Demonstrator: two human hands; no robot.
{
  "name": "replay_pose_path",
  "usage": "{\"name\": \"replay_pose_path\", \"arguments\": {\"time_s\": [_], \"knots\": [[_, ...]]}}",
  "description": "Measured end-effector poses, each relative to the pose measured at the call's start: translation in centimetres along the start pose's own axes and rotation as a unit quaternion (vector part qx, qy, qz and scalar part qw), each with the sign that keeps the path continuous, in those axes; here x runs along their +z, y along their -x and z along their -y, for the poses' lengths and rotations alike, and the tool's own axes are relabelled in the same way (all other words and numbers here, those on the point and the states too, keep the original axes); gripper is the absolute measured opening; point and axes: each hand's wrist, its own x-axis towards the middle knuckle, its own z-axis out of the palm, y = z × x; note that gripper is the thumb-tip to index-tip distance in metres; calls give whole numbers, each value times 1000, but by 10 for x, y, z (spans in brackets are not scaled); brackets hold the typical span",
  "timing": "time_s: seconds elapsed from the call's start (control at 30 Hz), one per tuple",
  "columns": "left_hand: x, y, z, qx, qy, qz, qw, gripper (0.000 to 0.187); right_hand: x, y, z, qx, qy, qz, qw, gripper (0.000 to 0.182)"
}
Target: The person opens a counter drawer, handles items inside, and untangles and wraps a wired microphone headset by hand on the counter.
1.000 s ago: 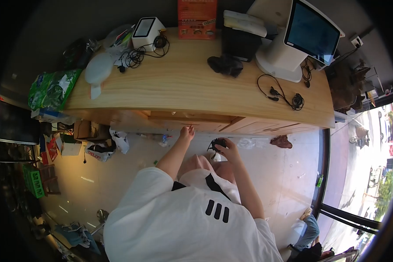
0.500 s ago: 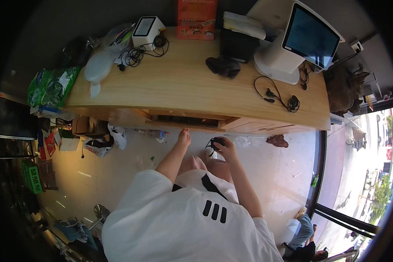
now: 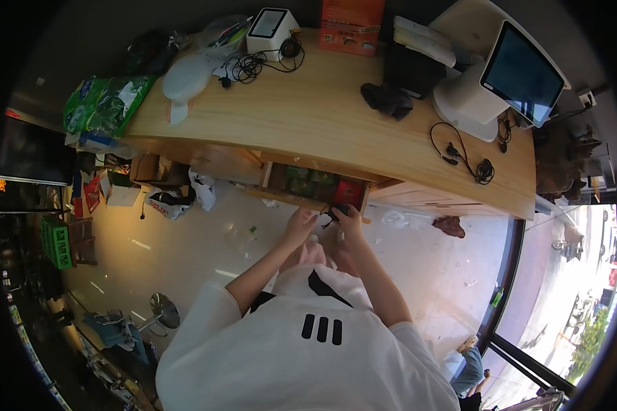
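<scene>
A drawer [image 3: 291, 200] under the wooden desk [image 3: 274, 113] stands pulled out, showing green packets [image 3: 310, 181] and a red item [image 3: 349, 192] inside. My right hand [image 3: 348, 220] holds a small black object [image 3: 336, 211] with thin dark strands, over the drawer's front edge. My left hand [image 3: 300, 226] is just left of it, close to the drawer front, its fingers bent; whether it grips anything is too small to tell.
On the desk are a monitor [image 3: 522, 72], tangled black cables [image 3: 253, 66], a dark cloth [image 3: 386, 101] and a green package [image 3: 106, 104]. Bags and boxes lie on the floor at left. A person [image 3: 469, 370] is at the lower right.
The drawer has come further out, and its contents now show. Both hands are closer together, with the black object at the drawer front. The whole view has shifted and tilted.
</scene>
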Motion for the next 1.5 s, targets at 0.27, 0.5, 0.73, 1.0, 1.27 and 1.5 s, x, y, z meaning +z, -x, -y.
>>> {"name": "replay_pose_path", "arguments": {"time_s": [0.27, 0.5, 0.73, 1.0, 1.27, 1.5], "knots": [[-33, -25, -75, 192, -299, 70, 932, 69, 47, -3, 0, -115, 75, 83, 987, 34], [-38, -39, -63, 267, -360, 21, 894, 66, 65, -9, 3, -99, 30, 94, 990, 39], [-49, -58, -46, 268, -337, 31, 902, 70, 80, -26, 2, -93, -42, 155, 983, 51], [-75, -121, 17, 86, -396, 135, 904, 82, 53, -11, -4, 72, -10, 113, 991, 49], [-68, -170, 106, -85, -388, 156, 904, 97, 15, -3, -1, 41, -2, 88, 995, 38], [-87, -147, 18, -137, -467, 197, 851, 59, -1, -7, -11, 38, -9, 102, 994, 35]]}}
